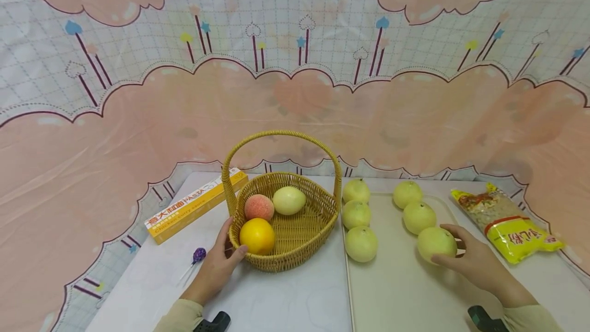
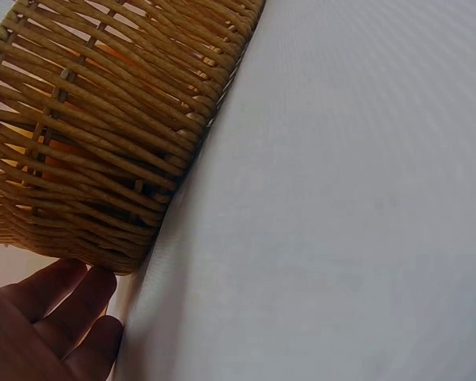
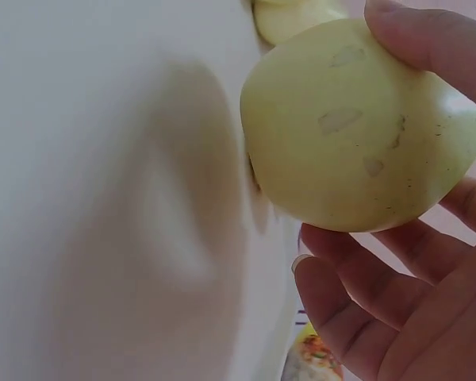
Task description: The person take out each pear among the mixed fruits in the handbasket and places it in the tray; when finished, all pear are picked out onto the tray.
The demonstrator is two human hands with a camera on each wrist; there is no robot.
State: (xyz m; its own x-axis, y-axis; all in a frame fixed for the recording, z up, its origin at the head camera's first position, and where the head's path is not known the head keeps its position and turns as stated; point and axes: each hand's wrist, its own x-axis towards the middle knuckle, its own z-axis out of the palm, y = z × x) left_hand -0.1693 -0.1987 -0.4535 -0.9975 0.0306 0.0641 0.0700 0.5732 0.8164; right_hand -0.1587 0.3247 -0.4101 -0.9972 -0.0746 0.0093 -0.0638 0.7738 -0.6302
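Note:
My left hand point(image 1: 220, 266) holds the left side of a wicker basket point(image 1: 295, 257), thumb at the rim and fingers against the outside. Inside the basket are a peach point(image 1: 259, 207), an orange point(image 1: 256, 236) and a pale green oval fruit point(image 1: 289, 200). With thumb and fingers, my right hand point(image 1: 475, 260) grips a round pale green melon point(image 1: 436, 245). In the right wrist view that melon point(image 3: 349, 135) shows grey-brown marks on its skin, close over the tray surface. Similar melons, among them a near-left melon point(image 1: 361, 244), stand in two rows on a beige tray point(image 1: 392, 296).
A yellow pasta box point(image 1: 198, 206) lies left of the basket, with a purple-wrapped lollipop point(image 1: 198, 255) in front of it. Right of the tray lies a yellow food packet point(image 1: 509, 224). A patterned cloth point(image 1: 295, 101) hangs behind the white table point(image 1: 295, 301).

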